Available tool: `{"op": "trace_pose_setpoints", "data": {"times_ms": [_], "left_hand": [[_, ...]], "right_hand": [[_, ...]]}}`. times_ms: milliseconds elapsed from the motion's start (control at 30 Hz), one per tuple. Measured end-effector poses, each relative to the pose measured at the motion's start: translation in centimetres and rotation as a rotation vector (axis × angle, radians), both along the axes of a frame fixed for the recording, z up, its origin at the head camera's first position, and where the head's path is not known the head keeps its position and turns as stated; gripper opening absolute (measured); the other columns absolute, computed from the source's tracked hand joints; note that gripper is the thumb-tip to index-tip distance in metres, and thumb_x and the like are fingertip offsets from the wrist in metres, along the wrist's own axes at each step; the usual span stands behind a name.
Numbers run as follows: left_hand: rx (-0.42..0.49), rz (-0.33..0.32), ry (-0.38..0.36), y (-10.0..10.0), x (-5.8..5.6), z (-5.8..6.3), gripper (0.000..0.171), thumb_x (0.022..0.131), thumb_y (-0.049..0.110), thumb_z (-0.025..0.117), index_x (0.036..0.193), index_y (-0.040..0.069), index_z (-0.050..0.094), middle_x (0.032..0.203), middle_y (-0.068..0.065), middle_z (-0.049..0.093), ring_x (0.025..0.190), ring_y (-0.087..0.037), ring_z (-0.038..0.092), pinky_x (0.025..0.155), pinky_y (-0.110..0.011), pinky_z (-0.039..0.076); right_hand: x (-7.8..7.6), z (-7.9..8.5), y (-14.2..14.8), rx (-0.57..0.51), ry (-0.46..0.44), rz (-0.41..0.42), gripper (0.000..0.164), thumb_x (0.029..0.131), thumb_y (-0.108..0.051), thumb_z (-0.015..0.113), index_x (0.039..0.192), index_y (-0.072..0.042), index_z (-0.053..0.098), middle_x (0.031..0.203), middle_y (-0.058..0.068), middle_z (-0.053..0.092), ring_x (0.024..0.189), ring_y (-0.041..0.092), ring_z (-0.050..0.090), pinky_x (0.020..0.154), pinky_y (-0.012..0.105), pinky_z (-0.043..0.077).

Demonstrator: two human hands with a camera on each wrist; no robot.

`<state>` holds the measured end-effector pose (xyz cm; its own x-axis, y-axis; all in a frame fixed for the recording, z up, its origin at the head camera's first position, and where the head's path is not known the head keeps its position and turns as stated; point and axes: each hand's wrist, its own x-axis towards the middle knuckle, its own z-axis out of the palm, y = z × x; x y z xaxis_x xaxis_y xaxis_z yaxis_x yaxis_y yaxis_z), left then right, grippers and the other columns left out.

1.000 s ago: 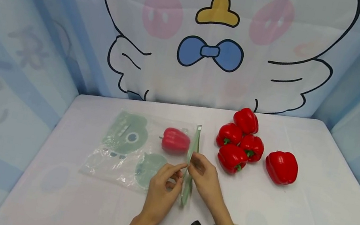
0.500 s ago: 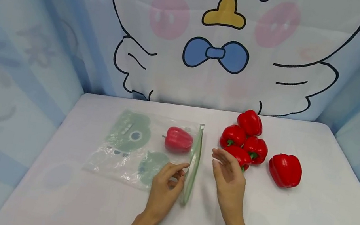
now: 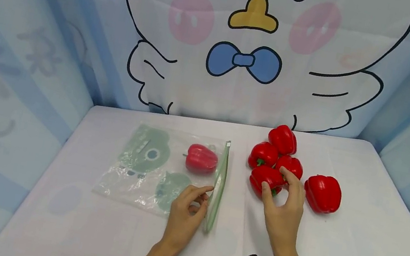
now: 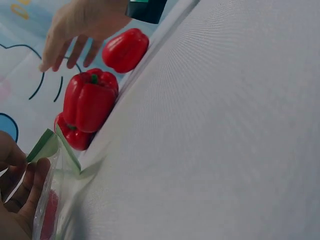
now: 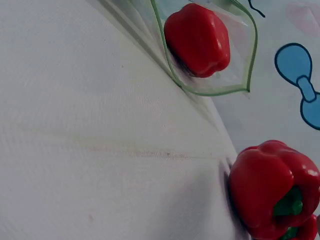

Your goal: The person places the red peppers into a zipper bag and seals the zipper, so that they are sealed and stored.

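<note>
My left hand (image 3: 183, 220) pinches the green zip edge (image 3: 218, 185) of a clear zip bag (image 3: 124, 187) lying on the table. Inside the bag is one red bell pepper (image 3: 201, 159). From the right wrist, the bag's mouth (image 5: 215, 94) gapes open, with that pepper just inside. My right hand (image 3: 285, 215) is over the front red bell pepper (image 3: 264, 177) of a cluster, thumb and fingers spread apart. In the left wrist view, the right hand (image 4: 82, 25) hovers above the peppers, its fingers loosely extended. No part of the right hand is visible from its own wrist camera.
Several red bell peppers (image 3: 282, 139) sit close together at the back right. A separate bell pepper (image 3: 322, 194) lies to their right. Behind the white table (image 3: 87, 235) hangs a curtain (image 3: 239, 97) with a cartoon print.
The right hand has let go of the bag's edge and moved right, over the front pepper. The left hand still holds the edge, and the bag stays in place.
</note>
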<state>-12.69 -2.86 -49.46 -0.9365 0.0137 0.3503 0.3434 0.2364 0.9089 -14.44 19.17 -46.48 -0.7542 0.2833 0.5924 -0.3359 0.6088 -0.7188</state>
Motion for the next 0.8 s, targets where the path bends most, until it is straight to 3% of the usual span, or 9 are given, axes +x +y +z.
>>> {"op": "trace_pose_setpoints", "data": {"times_ms": [67, 267, 467, 800], "left_hand": [[0.003, -0.002, -0.001, 0.0, 0.0, -0.1, 0.040, 0.090, -0.011, 0.068, 0.123, 0.010, 0.075, 0.097, -0.004, 0.067, 0.087, -0.016, 0.069, 0.066, -0.021, 0.060], [0.020, -0.010, -0.008, 0.0, 0.0, -0.1, 0.042, 0.090, -0.011, 0.068, 0.124, 0.013, 0.075, 0.098, -0.004, 0.067, 0.088, -0.016, 0.069, 0.067, -0.022, 0.061], [0.029, -0.012, -0.012, 0.0, 0.1, 0.0, 0.041, 0.091, -0.010, 0.068, 0.124, 0.012, 0.075, 0.099, -0.005, 0.067, 0.089, -0.016, 0.069, 0.068, -0.022, 0.061], [0.021, 0.007, 0.008, -0.1, 0.2, 0.1, 0.043, 0.090, -0.011, 0.068, 0.124, 0.015, 0.076, 0.097, -0.004, 0.067, 0.088, -0.016, 0.069, 0.067, -0.022, 0.061]], "right_hand": [[-0.1, -0.1, 0.2, 0.008, -0.057, -0.011, 0.064, 0.089, -0.005, 0.081, 0.145, -0.001, 0.052, 0.146, 0.017, 0.056, 0.133, 0.023, 0.048, 0.107, 0.017, 0.040], [-0.3, -0.5, 0.5, 0.022, -0.179, -0.021, 0.071, 0.085, -0.008, 0.084, 0.147, -0.001, 0.048, 0.146, 0.020, 0.050, 0.134, 0.033, 0.045, 0.103, 0.053, 0.048], [-0.4, -0.9, 0.8, 0.032, -0.206, -0.033, 0.073, 0.082, -0.005, 0.084, 0.145, 0.002, 0.047, 0.142, 0.025, 0.049, 0.130, 0.036, 0.044, 0.098, 0.053, 0.046], [-0.5, -1.3, 0.8, 0.035, -0.331, -0.040, 0.079, 0.081, -0.002, 0.083, 0.148, 0.001, 0.041, 0.144, 0.026, 0.044, 0.136, 0.041, 0.040, 0.101, 0.065, 0.052]]}}
